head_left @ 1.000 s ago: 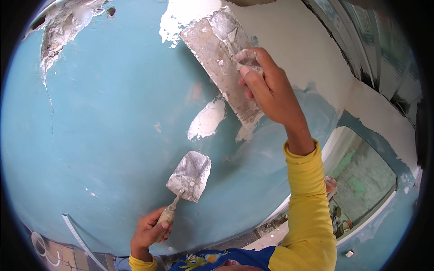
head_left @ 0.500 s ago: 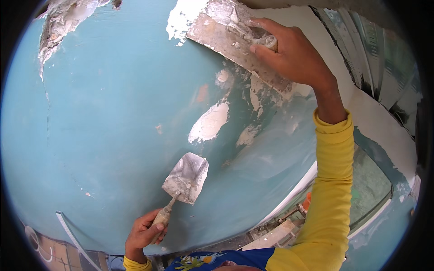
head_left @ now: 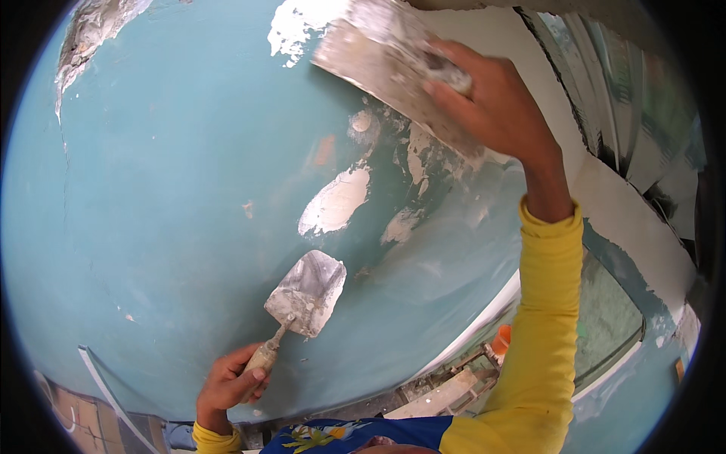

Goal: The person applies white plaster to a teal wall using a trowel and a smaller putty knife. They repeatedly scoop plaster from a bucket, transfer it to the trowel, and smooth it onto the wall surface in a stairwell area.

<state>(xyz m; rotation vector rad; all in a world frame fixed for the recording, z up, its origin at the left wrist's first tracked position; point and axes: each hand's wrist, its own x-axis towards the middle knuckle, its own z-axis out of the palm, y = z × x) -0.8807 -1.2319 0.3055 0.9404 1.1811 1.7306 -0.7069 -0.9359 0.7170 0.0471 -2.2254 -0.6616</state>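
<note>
My right hand (head_left: 491, 98) is wrapped round the handle of a wide plastering trowel (head_left: 386, 83). Its long steel blade is smeared with white plaster and lies close to the wall at the top; whether it touches I cannot tell. Fresh white plaster (head_left: 299, 29) shows just left of the blade. Lower down, my left hand (head_left: 233, 380) grips the wooden handle of a small pointing trowel (head_left: 308, 293), whose plaster-coated blade tilts up in front of the blue-green wall (head_left: 174, 204). An oval white patch (head_left: 336, 200) lies on the wall between the two tools.
A broken, rough hole (head_left: 94, 38) with a crack below it marks the wall's upper left. Thin white trim (head_left: 113, 393) leans at the lower left. At the lower right are a wooden bench or plank (head_left: 435, 399), an orange container (head_left: 501, 340) and a window opening (head_left: 609, 318).
The wide trowel and my right hand have shifted slightly against the wall, blurred by motion, baring more white plaster at its left. The whole view has moved a little; my left hand keeps its grip.
</note>
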